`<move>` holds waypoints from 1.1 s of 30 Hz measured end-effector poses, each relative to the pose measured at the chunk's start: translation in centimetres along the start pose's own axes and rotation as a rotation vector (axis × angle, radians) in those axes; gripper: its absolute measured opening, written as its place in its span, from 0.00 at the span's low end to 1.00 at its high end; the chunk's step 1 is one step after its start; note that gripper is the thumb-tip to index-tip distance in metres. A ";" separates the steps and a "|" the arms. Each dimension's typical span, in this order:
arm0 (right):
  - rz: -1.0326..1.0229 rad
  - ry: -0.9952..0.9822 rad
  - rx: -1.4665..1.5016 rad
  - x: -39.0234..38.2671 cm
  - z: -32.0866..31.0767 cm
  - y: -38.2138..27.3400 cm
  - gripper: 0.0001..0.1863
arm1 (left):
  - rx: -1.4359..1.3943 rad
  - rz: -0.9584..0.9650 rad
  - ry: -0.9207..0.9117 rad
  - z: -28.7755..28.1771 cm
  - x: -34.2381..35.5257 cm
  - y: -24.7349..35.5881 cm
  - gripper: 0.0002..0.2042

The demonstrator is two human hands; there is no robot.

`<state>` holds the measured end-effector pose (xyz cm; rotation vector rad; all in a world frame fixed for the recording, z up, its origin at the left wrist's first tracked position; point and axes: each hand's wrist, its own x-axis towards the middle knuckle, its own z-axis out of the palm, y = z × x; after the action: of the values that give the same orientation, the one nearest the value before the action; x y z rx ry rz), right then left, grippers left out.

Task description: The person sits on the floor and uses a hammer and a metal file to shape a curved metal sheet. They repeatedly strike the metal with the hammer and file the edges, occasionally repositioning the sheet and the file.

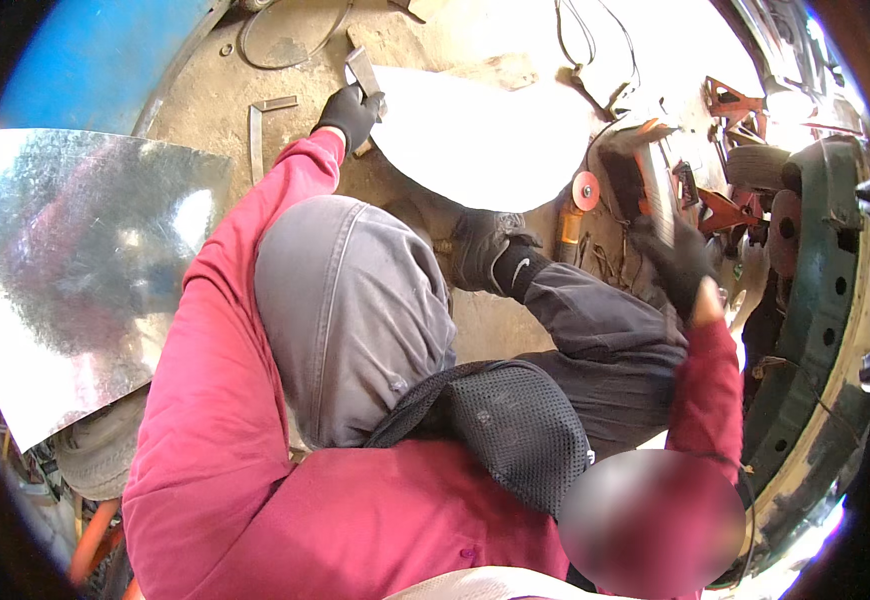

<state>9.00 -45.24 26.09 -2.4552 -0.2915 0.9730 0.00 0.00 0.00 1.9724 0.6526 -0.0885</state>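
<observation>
Your left hand (348,120), in a black glove, has its fingers closed around a flat metal bar (363,72) at the left edge of a bright, rounded sheet (485,135). Your right hand (673,262), gloved too, is blurred beside a long pale object (661,190) at the right; you can't tell from this view whether your fingers grip it or merely pass close by. The bright sheet lies on the far part of the floor, between your two hands, its curved near edge just beyond your dark shoe (480,250).

For markings, there is a small white curved figure on your black sock (527,275); any print on the orange-bodied grinder (569,232) is too small to read. That grinder, with its reddish disc (585,190), sits just right of the sheet. An L-shaped metal strip (257,145) lies left of your left hand. Farther left, a large shiny metal panel (85,280) leans over a tyre (105,455), with a blue surface (105,65) beyond it. At the far right you have red stands (733,105) and a dark green metal frame (820,260).
</observation>
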 end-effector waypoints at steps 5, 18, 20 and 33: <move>-0.012 -0.087 0.542 6.7 16.4 0.6 0.10 | 0.010 -0.043 0.058 -0.6 0.9 0.3 0.17; 0.005 0.133 0.409 9.1 26.1 0.2 0.10 | -0.152 -0.066 0.095 -0.3 1.2 -0.5 0.15; 0.038 0.148 0.216 9.8 25.0 -1.6 0.11 | -0.141 -0.083 0.092 -1.0 1.7 -1.1 0.14; -0.197 0.178 0.827 11.6 14.8 -15.6 0.11 | -0.061 -0.022 0.172 -0.8 1.6 -1.1 0.20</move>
<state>6.89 -22.35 17.90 -1.6972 -0.0439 0.6094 0.68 1.72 -0.98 1.9280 0.7792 0.0874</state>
